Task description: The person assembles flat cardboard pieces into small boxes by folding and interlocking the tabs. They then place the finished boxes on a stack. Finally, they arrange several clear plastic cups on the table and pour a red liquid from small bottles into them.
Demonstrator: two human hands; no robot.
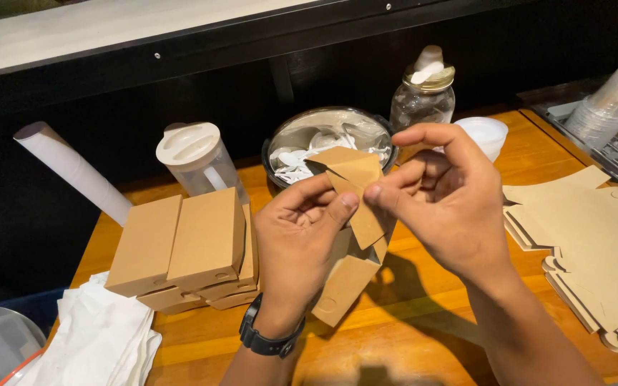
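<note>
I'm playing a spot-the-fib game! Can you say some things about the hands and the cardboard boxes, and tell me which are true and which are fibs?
1. Both hands hold a piece of brown cardboard. True.
2. The left hand wears a black watch on its wrist. True.
3. The folded brown boxes sit right of the hands. False: they sit to the left; flat cardboard sheets lie on the right.
4. The metal bowl is full of apples. False: it holds white pieces.
5. The right hand rests flat on the table. False: it is raised, pinching the cardboard.
</note>
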